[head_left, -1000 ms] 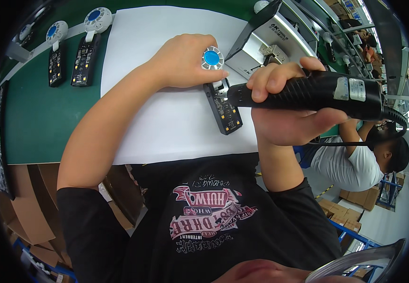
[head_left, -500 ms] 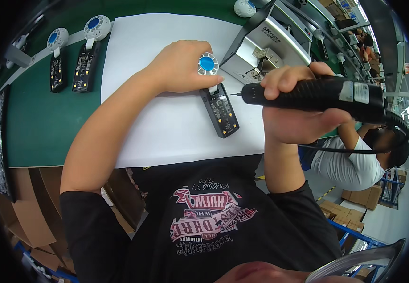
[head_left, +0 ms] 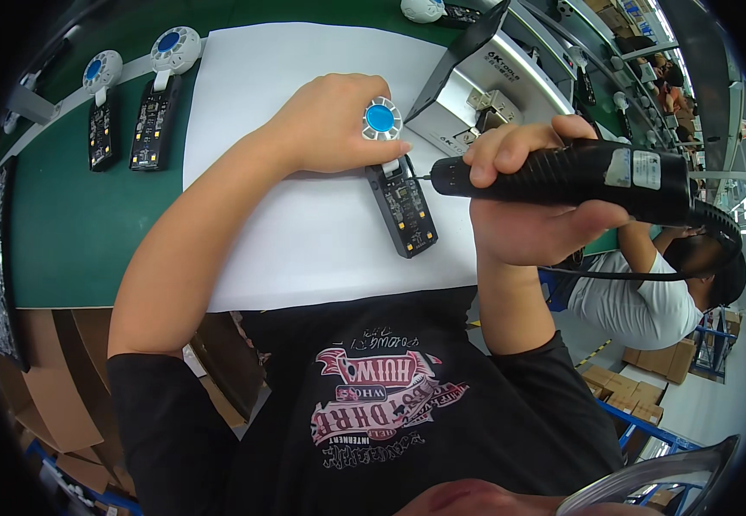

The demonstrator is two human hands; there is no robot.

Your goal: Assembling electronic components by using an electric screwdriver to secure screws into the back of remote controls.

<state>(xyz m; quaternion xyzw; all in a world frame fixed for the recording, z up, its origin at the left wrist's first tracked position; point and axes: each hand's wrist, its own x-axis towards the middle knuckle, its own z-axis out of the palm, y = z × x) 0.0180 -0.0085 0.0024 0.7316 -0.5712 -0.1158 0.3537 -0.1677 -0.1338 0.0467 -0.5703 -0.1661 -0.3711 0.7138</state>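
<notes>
On the white sheet (head_left: 304, 245), toward its right side, lies the black device (head_left: 406, 211), circuit board facing up. The left hand (head_left: 339, 120) curls by its round head (head_left: 382, 118), thumb at the neck, other fingertips hidden; the right hand (head_left: 523, 219) wraps the corded screwdriver (head_left: 583, 176), whose bit (head_left: 421, 177) reaches the board's upper edge, though contact cannot be judged. The bit could skid over the components if the body swivels, since its lower end is unheld, or nick the left thumb, so near; a tilted driver might spoil a screw. The sheet covers the middle of a green bench (head_left: 72, 236). Left of the sheet lie two similar units (head_left: 155, 120); at its upper right corner stands a silver box (head_left: 485, 86). Cartons (head_left: 55, 370) sit below left of it, and a co-worker (head_left: 635, 297) is well to its right.
</notes>
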